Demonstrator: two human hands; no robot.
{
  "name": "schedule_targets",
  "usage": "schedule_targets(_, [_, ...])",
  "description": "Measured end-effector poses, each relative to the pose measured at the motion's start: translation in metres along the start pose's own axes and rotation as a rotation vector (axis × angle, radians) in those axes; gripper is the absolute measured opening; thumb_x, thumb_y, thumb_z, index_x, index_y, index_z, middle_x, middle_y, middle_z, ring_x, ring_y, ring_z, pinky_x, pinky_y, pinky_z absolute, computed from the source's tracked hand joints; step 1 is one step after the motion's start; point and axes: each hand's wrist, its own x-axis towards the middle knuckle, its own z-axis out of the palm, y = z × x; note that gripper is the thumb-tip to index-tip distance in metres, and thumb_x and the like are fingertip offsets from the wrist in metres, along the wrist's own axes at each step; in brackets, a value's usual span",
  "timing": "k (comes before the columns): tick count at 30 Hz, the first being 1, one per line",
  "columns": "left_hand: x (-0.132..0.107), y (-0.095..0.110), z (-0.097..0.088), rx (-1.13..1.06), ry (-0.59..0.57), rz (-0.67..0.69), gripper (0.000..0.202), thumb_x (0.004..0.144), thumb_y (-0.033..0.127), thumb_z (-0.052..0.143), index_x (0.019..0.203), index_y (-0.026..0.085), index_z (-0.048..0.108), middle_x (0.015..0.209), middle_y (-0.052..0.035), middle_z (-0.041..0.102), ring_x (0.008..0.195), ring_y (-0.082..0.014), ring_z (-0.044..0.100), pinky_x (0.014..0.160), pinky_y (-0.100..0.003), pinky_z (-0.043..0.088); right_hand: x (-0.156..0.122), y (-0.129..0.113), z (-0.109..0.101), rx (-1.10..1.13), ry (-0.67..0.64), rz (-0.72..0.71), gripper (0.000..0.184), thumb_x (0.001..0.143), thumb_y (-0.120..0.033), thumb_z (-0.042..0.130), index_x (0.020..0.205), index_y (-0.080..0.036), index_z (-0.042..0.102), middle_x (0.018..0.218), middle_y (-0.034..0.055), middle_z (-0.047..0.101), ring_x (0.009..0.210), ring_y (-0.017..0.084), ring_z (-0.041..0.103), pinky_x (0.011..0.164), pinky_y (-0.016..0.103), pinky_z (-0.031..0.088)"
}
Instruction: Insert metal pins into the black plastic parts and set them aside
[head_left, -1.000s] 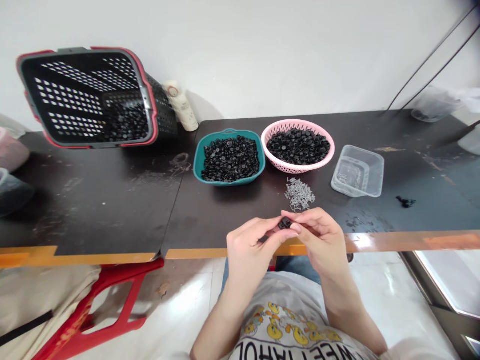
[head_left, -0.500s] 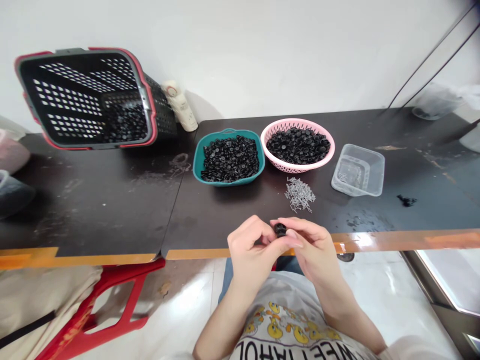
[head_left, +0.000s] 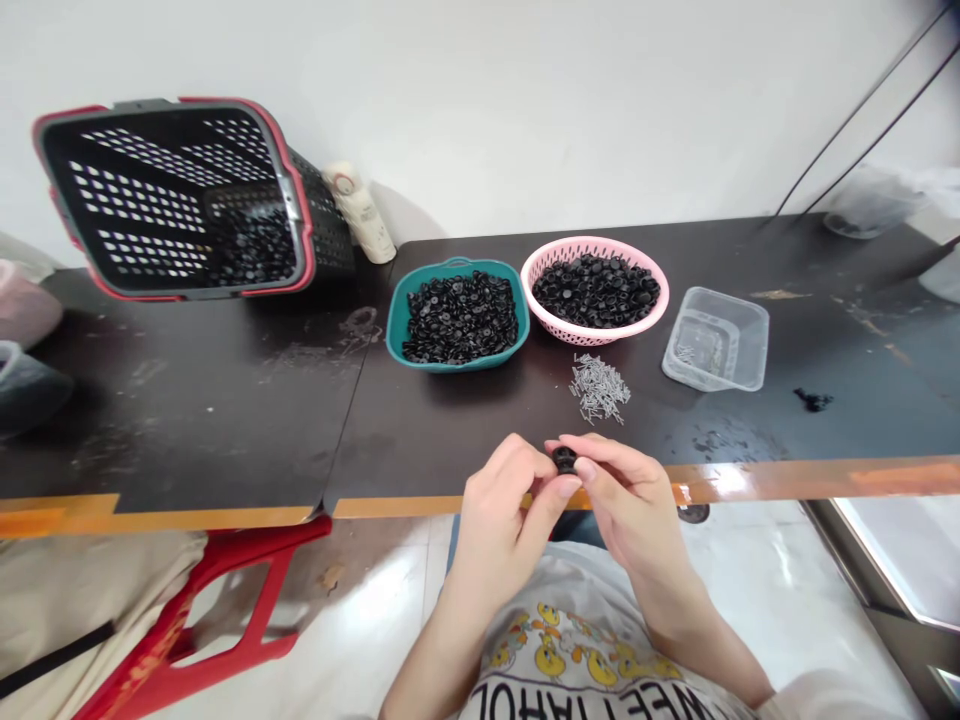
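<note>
- Small shift to the right for the small black plastic piece (head_left: 564, 459) since the last look, now held just above the counter's orange front edge!
- Left hand (head_left: 499, 520) right up close: narrow grip, fingertips pressed against the piece.
- Right hand (head_left: 634, 510) on the other side: equally narrow grip, thumb and forefinger closed on the same piece.
- Step in hand, by the look of it: close fingertip work on this single piece, held in the air between both hands, clear of the counter (head_left: 202, 400).
- Next move apparently calling for a steady two-handed pinch, with fingers kept tight on something this small.
- Piece itself: black, rounded, button-like, largely hidden by fingers, finer detail too small to make out.
- Just ahead on the counter: a loose heap of silver pins (head_left: 598, 388), then a teal plastic bowl (head_left: 457, 362) piled with black pieces, and a pink plastic basket (head_left: 592, 335) beside it, piled with larger ones.
- Off to the right: a clear plastic tub (head_left: 742, 330) with a few pins inside.
- Far left: a black perforated crate (head_left: 172, 200) with a red rim, tipped on its side, black pieces inside.
</note>
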Motion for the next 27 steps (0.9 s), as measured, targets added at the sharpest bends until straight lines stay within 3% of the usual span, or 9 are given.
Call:
schedule_targets(3, [-0.003, -0.005, 0.001, -0.009, 0.015, -0.012, 0.020, 0.096, 0.034, 0.060, 0.083, 0.021, 0.051, 0.079, 0.0006, 0.051, 0.073, -0.0139, 0.052, 0.065, -0.025, 0.045, -0.002, -0.001, 0.000, 0.017, -0.019, 0.003, 0.020, 0.091, -0.027, 0.071, 0.106, -0.038, 0.079, 0.104, 0.0001, 0.078, 0.092, 0.016, 0.071, 0.082, 0.027, 0.059])
schedule_targets(6, [-0.003, -0.010, 0.002, -0.030, 0.020, -0.012, 0.033, 0.095, 0.047, 0.059, 0.116, 0.023, 0.052, 0.108, -0.0068, 0.058, 0.091, -0.0181, 0.060, 0.081, -0.032, 0.053, -0.003, -0.003, 0.000, 0.013, -0.049, 0.006, 0.018, 0.092, -0.031, 0.071, 0.106, -0.037, 0.079, 0.102, 0.0018, 0.076, 0.092, 0.018, 0.070, 0.082, 0.031, 0.059])
schedule_targets(8, [-0.002, -0.010, 0.001, -0.047, -0.057, -0.003, 0.055, 0.097, 0.055, 0.049, 0.141, 0.023, 0.039, 0.136, -0.0153, 0.051, 0.109, -0.0230, 0.062, 0.091, -0.038, 0.054, -0.004, -0.004, 0.000, 0.014, -0.087, -0.002, 0.020, 0.090, -0.036, 0.072, 0.108, -0.036, 0.079, 0.103, 0.0028, 0.075, 0.093, 0.019, 0.069, 0.083, 0.032, 0.059])
schedule_targets(10, [-0.001, -0.007, 0.000, -0.053, -0.168, 0.022, 0.061, 0.100, 0.058, 0.039, 0.151, 0.024, 0.031, 0.150, -0.0172, 0.045, 0.123, -0.0267, 0.059, 0.100, -0.042, 0.052, -0.004, -0.005, 0.000, 0.021, -0.126, -0.012, 0.023, 0.087, -0.039, 0.076, 0.110, -0.036, 0.079, 0.104, 0.0032, 0.075, 0.091, 0.019, 0.069, 0.081, 0.031, 0.058])
schedule_targets(12, [-0.001, -0.004, -0.001, -0.046, -0.237, 0.050, 0.058, 0.102, 0.056, 0.034, 0.150, 0.024, 0.034, 0.150, -0.0151, 0.050, 0.129, -0.0277, 0.057, 0.106, -0.044, 0.049, -0.004, -0.007, -0.001, 0.020, -0.146, -0.015, 0.025, 0.084, -0.039, 0.079, 0.109, -0.036, 0.079, 0.105, 0.0033, 0.076, 0.090, 0.019, 0.069, 0.078, 0.030, 0.058])
schedule_targets(17, [-0.003, 0.002, -0.001, -0.026, -0.236, 0.069, 0.047, 0.103, 0.049, 0.039, 0.142, 0.023, 0.045, 0.142, -0.0122, 0.061, 0.128, -0.0257, 0.060, 0.107, -0.044, 0.050, -0.005, -0.012, -0.001, 0.016, -0.156, -0.029, 0.033, 0.076, -0.041, 0.085, 0.107, -0.038, 0.079, 0.105, 0.0038, 0.078, 0.094, 0.022, 0.071, 0.078, 0.033, 0.060])
schedule_targets(27, [-0.002, 0.004, 0.000, -0.084, -0.255, 0.033, 0.036, 0.104, 0.042, 0.043, 0.134, 0.023, 0.047, 0.142, -0.0118, 0.061, 0.125, -0.0225, 0.063, 0.103, -0.040, 0.054, -0.006, -0.009, -0.002, -0.021, -0.100, -0.017, 0.030, 0.073, -0.033, 0.087, 0.102, -0.037, 0.081, 0.098, 0.0027, 0.077, 0.074, 0.016, 0.067, 0.061, 0.025, 0.058])
